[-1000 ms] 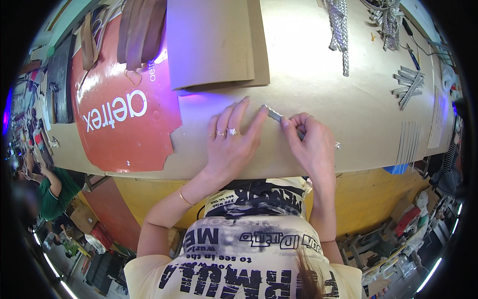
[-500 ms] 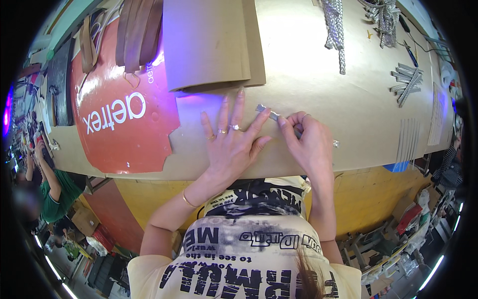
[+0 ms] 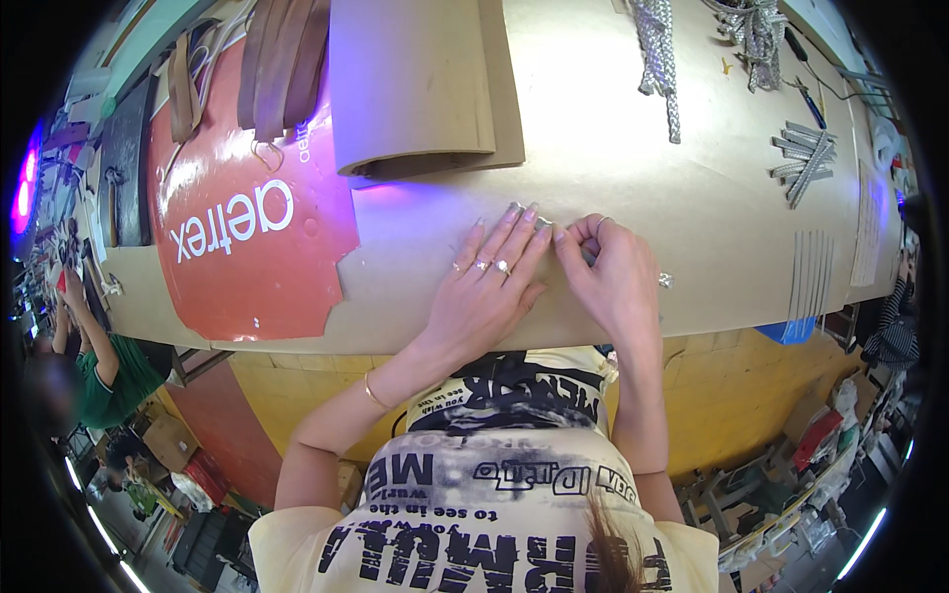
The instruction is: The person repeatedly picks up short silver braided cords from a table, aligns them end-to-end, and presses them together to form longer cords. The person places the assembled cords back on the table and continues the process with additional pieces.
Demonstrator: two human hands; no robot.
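A short silver strip (image 3: 547, 222), apparently braided, lies on the brown-covered table in front of me, mostly hidden by my fingers. My left hand (image 3: 482, 296) rests palm down with its fingers stretched out close together, fingertips on the strip's far end. Close on its right, my right hand (image 3: 615, 277) has thumb and forefinger pinched at the strip's near end; the other fingers are curled. A small silver scrap (image 3: 665, 281) shows on the table beside my right wrist.
A curved brown sheet (image 3: 410, 89) stands beyond my hands. Leftward lie a red sheet (image 3: 237, 237) and brown straps (image 3: 287, 69). To the right are short silver braids (image 3: 806, 163), thin grey strips (image 3: 811, 272) and long braids (image 3: 657, 59). A person in green (image 3: 129, 381) works far left.
My left hand has moved right and drawn its spread fingers together, now covering more of the strip. My right hand keeps nearly the same place.
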